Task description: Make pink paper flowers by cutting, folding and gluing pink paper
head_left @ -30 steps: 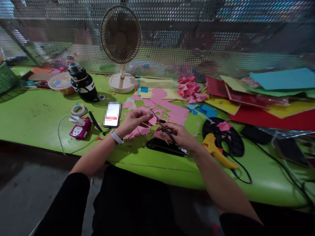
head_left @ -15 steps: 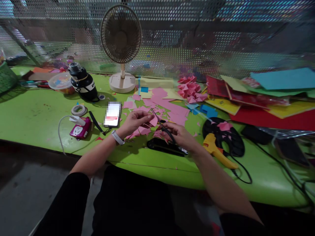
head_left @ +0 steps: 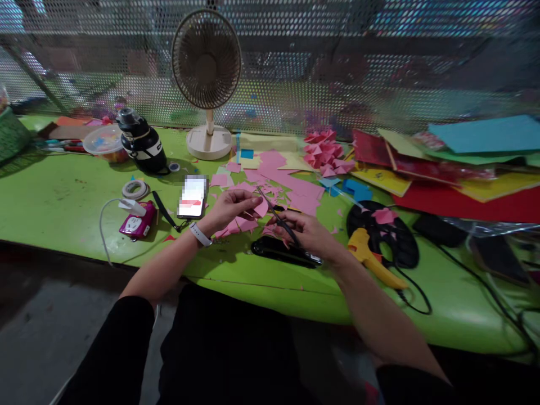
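Between the fingertips of my left hand [head_left: 234, 209] is a small piece of pink paper [head_left: 262, 208]. Black-handled scissors [head_left: 286, 226] are in my right hand [head_left: 307, 232], with fingers and thumb at the handles. Their blades point up and left and lie at the edge of the pink piece. Pink paper scraps [head_left: 240, 225] are spread over the green table behind and under my hands. Just below my right hand lies a glossy black object, perhaps a stapler [head_left: 282, 251].
A phone [head_left: 193, 197] and a purple power adapter [head_left: 138, 220] lie left of my hands. Behind stand a black bottle [head_left: 144, 145] and a fan [head_left: 206, 62]. Rightward are a yellow glue gun [head_left: 373, 260] with its cord, folded pink paper shapes [head_left: 324, 152] and stacked coloured sheets [head_left: 485, 135].
Both hands stay nearly in place. The scissor blades have shifted slightly against the pink piece and look closer together.
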`<state>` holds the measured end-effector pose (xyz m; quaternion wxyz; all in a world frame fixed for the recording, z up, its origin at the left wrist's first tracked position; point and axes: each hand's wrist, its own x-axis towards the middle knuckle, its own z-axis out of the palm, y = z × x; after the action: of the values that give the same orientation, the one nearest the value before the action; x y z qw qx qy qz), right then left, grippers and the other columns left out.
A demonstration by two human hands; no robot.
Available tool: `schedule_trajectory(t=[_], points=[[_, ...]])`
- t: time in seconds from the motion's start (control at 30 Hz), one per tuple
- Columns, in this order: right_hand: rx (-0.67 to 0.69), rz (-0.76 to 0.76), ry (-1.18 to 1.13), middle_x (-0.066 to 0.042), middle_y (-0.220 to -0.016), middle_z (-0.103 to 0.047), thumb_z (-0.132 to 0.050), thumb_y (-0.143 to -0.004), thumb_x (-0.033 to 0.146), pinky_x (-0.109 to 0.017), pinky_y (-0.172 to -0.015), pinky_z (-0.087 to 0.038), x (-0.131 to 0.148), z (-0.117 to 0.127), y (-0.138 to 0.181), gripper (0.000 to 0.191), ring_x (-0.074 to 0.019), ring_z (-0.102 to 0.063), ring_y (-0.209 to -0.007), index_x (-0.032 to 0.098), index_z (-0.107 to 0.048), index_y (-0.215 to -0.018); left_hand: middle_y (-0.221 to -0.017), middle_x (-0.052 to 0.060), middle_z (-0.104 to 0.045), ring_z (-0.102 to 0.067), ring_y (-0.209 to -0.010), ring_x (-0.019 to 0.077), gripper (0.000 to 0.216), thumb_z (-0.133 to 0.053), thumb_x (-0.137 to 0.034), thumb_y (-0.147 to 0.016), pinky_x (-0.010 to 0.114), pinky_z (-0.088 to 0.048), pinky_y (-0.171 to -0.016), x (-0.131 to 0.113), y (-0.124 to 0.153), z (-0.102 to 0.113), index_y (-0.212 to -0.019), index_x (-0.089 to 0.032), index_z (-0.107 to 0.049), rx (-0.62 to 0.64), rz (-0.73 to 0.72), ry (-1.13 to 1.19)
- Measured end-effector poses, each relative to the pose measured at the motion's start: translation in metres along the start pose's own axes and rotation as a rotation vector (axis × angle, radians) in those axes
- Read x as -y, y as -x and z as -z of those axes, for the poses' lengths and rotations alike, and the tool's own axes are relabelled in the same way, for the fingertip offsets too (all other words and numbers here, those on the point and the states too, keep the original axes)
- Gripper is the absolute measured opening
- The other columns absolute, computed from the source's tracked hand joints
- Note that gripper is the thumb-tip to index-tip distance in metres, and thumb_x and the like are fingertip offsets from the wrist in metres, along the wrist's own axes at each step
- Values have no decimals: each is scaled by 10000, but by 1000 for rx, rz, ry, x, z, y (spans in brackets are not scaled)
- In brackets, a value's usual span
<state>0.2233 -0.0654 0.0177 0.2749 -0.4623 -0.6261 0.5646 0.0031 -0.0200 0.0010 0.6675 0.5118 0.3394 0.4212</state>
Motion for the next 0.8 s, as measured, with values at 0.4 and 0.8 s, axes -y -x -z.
schedule_trajectory(t=[0.4, 0.8], points=[[-541, 52, 666, -33, -720, -702, -691, -782, 534, -295, -579, -425, -32, 43, -23, 438, -204, -633, -640, 211, -689, -1078, -760, 29, -693, -745, -750, 155, 223, -650, -349, -921, 245, -585, -657, -2, -2, -4, -827, -151, -612, -128, 206, 245], [-576, -296, 1125, -123, -969, -765, -617, -850, 421, -350, -660, -440, -31, 69, -26, 370, -310, -697, -878, 209, -680, -1146, -878, 36, -755, -727, -772, 115, 140, -748, -79, -766, 232, -593, -755, 6, -3, -1, -881, -136, -693, -33, 137, 288]])
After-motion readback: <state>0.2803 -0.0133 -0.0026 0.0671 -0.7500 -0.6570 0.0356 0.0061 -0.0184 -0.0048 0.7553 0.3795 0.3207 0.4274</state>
